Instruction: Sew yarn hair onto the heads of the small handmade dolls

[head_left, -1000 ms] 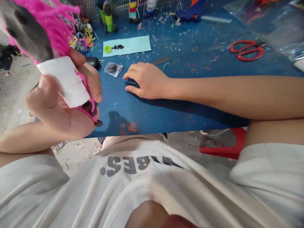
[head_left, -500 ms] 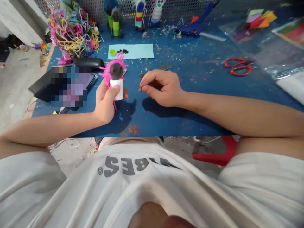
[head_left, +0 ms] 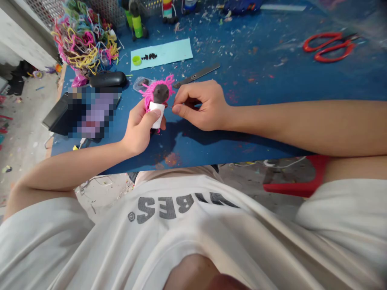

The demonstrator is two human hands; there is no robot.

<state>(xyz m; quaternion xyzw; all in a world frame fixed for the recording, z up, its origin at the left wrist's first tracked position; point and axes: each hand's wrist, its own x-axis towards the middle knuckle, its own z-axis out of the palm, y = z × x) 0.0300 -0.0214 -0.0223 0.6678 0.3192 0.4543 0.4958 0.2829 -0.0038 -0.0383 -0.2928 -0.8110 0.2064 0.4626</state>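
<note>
My left hand (head_left: 140,125) is wrapped round a small doll (head_left: 161,93) with pink yarn hair, a dark grey head and a white tube body. The doll stands nearly upright, its head above my thumb. Just to its right, my right hand (head_left: 202,105) pinches thumb and forefinger together. A faint thin strand or pin seems to run from those fingertips towards the doll, too small to name. Behind my right hand lies a flat metal blade (head_left: 201,74). A clear plastic wrapper (head_left: 142,83) sits behind the doll.
A light blue strip (head_left: 175,50) bears black beads (head_left: 149,56) and a green cap (head_left: 136,60). Red-handled scissors (head_left: 331,46) lie far right. A yarn heap (head_left: 86,40), black case (head_left: 109,79) and blurred phone (head_left: 98,112) are on the left. Finished dolls (head_left: 136,24) stand at the back.
The doll in my left hand has moved right and now faces more to the front. My right fingertips have come close to it. The whole view has shifted and tilted.
</note>
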